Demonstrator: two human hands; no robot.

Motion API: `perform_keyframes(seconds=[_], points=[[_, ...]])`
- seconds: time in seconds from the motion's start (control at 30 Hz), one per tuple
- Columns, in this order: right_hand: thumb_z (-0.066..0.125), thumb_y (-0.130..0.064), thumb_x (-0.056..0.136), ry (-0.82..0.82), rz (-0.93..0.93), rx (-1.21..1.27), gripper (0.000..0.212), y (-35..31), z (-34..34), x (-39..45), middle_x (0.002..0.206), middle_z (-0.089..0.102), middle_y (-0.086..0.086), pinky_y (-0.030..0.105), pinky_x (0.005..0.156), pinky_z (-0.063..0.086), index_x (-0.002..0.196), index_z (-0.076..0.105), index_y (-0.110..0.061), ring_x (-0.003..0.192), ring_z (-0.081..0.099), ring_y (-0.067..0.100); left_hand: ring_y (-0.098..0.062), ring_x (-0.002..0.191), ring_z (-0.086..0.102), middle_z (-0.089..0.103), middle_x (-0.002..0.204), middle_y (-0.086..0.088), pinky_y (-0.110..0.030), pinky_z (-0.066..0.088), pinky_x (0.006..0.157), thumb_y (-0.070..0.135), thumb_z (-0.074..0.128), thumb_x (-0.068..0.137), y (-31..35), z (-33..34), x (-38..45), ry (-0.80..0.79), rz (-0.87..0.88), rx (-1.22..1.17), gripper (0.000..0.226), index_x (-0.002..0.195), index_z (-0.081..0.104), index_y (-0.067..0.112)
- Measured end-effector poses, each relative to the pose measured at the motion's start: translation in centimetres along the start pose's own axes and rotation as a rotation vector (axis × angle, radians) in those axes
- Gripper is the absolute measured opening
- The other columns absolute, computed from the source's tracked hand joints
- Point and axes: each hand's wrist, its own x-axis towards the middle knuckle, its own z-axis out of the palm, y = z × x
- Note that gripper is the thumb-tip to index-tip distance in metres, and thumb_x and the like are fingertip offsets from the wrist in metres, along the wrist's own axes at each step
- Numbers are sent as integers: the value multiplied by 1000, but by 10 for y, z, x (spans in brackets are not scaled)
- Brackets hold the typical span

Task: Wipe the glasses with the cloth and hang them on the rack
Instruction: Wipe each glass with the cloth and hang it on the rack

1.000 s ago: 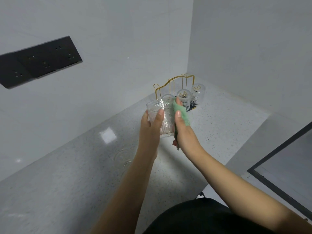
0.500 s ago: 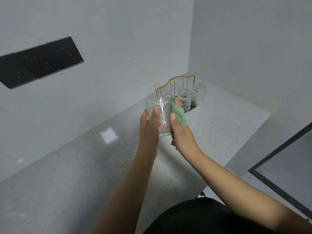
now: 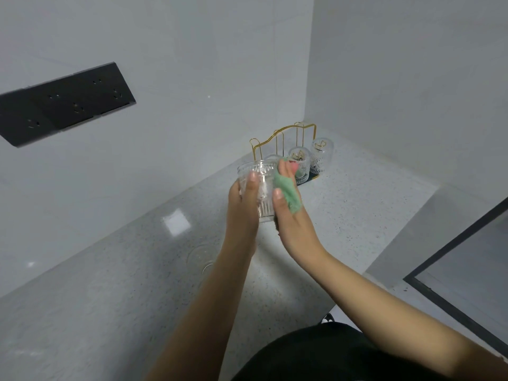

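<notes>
We hold one ribbed glass (image 3: 257, 188) upright above the table (image 3: 357, 204), mouth up. Left hand (image 3: 243, 207) wraps its near side; right hand (image 3: 291, 213) presses the green cloth (image 3: 287, 192) against its right wall. The gold rack (image 3: 283, 138) lies straight ahead, beyond both hands, right hand nearer. We count three glasses already hung; one more lies on the table (image 3: 202, 257) by the left forearm.

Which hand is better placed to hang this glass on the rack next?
Left. The left hand already holds the glass upright, in front of the gold rack. The right hand is busy pressing the green cloth against it.
</notes>
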Motion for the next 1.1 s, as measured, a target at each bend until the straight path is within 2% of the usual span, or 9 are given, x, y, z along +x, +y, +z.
perform_keyframes(seconds=[0.1, 0.3, 0.43, 0.57, 0.67, 0.77, 0.93, 1.03, 1.1], points=[[29, -43, 97, 2, -103, -65, 54, -3, 2, 1, 156, 1, -13, 11, 113, 7, 147, 16, -25, 142, 0, -3, -19, 112, 66, 69, 121, -5, -44, 49, 100, 69, 53, 84, 0, 0, -4, 3, -52, -49, 66, 125, 62, 19], [21, -65, 90, -20, 383, 105, 59, 0, -12, 13, 126, 59, 6, 22, 77, 43, 131, 48, -32, 104, 58, 16, -30, 109, 68, 70, 118, -15, -51, 53, 95, 31, 65, 87, 2, 3, -11, -120, 22, -102, 45, 125, 62, 8], [19, -72, 86, -63, 131, 12, 49, 0, -3, 3, 147, 33, -4, 16, 77, 29, 134, 11, -64, 91, 34, -5, 1, 95, 69, 68, 113, 3, -29, 56, 90, 42, 61, 92, 0, 1, -5, 32, -30, -26, 51, 132, 49, 12], [23, -45, 96, -45, -38, -23, 54, 3, 1, 1, 158, 5, -11, 14, 107, 23, 147, 12, -33, 141, 18, 5, -14, 109, 66, 67, 121, 0, -46, 50, 101, 77, 53, 72, 0, -1, -8, 70, -123, -68, 86, 131, 52, 14], [21, -50, 97, 18, 168, 61, 39, -5, -7, 12, 138, 48, -8, 11, 75, 41, 134, 33, -46, 114, 52, 13, -27, 113, 65, 67, 123, -9, -56, 49, 98, 71, 65, 71, 1, 1, -10, -36, -98, -91, 81, 129, 57, 15], [18, -62, 92, 14, 422, 81, 63, -3, -14, 17, 85, 61, -7, 6, 47, 39, 127, 53, -23, 72, 55, 3, -30, 111, 67, 69, 121, -13, -54, 52, 96, 51, 63, 82, 0, 0, -7, -187, -67, -81, 60, 129, 59, 14], [21, -68, 87, 27, 130, 5, 65, 7, 2, -1, 157, 17, 5, 29, 107, 24, 144, 0, -45, 131, 26, 16, -25, 108, 69, 70, 118, -12, -48, 52, 98, 69, 54, 83, -5, -1, -1, -47, -54, -34, 77, 130, 57, 7], [27, -46, 93, 60, 71, 24, 65, 2, 1, -2, 159, 1, -7, 3, 107, 10, 150, 5, -24, 140, 6, -8, -23, 105, 69, 70, 117, -10, -51, 53, 95, 82, 49, 73, -8, 2, -4, 56, -66, -33, 93, 130, 55, 9], [25, -55, 92, 106, 120, 78, 60, -1, -5, 2, 154, 24, -2, 12, 108, 25, 146, 19, -32, 136, 28, -2, -28, 106, 68, 69, 117, -13, -56, 53, 94, 77, 54, 74, -10, 3, -4, -19, -71, -17, 85, 126, 57, 11]])
